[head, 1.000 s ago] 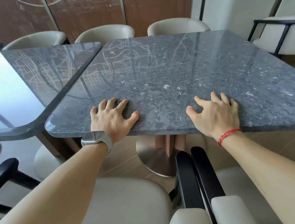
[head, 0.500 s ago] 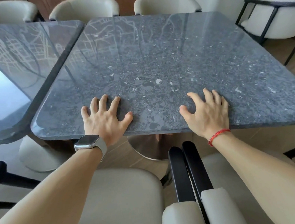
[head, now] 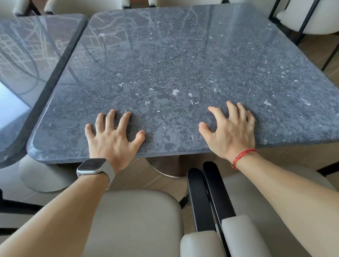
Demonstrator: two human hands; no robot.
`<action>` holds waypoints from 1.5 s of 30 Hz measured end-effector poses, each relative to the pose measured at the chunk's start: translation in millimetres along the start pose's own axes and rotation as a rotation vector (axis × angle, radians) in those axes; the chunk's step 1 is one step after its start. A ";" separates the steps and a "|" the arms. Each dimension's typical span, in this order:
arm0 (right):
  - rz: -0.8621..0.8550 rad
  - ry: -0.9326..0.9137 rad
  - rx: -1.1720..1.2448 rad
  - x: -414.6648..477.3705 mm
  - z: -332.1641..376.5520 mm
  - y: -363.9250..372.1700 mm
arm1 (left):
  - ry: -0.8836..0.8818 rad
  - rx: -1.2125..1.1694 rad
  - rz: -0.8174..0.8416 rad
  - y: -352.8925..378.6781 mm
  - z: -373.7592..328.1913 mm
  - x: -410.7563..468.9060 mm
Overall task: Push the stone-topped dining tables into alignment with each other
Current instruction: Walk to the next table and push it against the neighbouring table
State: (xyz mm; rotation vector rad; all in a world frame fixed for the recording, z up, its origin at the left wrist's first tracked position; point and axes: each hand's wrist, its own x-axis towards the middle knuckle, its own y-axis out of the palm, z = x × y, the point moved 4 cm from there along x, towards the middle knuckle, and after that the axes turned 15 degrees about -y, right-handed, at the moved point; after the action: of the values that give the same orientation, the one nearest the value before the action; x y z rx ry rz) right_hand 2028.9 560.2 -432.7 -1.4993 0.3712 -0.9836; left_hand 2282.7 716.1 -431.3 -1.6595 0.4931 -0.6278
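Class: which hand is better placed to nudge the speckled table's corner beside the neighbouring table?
Probably the left hand: it presses the speckled table nearer the neighbouring table; the right hand lies farther off.

text: none readable | stone-topped tables (head: 170,67): no lettering | watch (head: 92,166) screen: dark, nothing legible

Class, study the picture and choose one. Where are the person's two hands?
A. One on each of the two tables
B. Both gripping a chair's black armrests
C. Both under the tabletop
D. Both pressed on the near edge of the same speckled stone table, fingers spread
D: the left hand and the right hand both rest with spread fingers on top of the speckled stone table, close to its near edge.
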 end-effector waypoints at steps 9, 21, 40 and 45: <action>0.174 0.016 0.134 2.3 -1.6 -7.6 | -0.077 -0.163 0.226 -7.3 -6.2 -22.2; 0.232 0.033 0.748 -57.6 21.2 -130.8 | -0.125 -0.928 0.351 -135.9 -5.5 -126.0; 0.057 0.015 1.075 -164.7 73.6 -395.8 | 0.013 -1.355 0.350 -353.0 17.1 -299.3; 0.052 -0.019 1.156 -183.9 92.7 -420.2 | 0.013 -1.393 0.333 -370.2 38.3 -330.3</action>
State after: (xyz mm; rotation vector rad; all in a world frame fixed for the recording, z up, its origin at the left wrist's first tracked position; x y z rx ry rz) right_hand 1860.3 841.1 -98.7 -0.4390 -0.1832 -0.8840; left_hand 2047.4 1019.8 -115.0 -2.7400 1.3703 0.0598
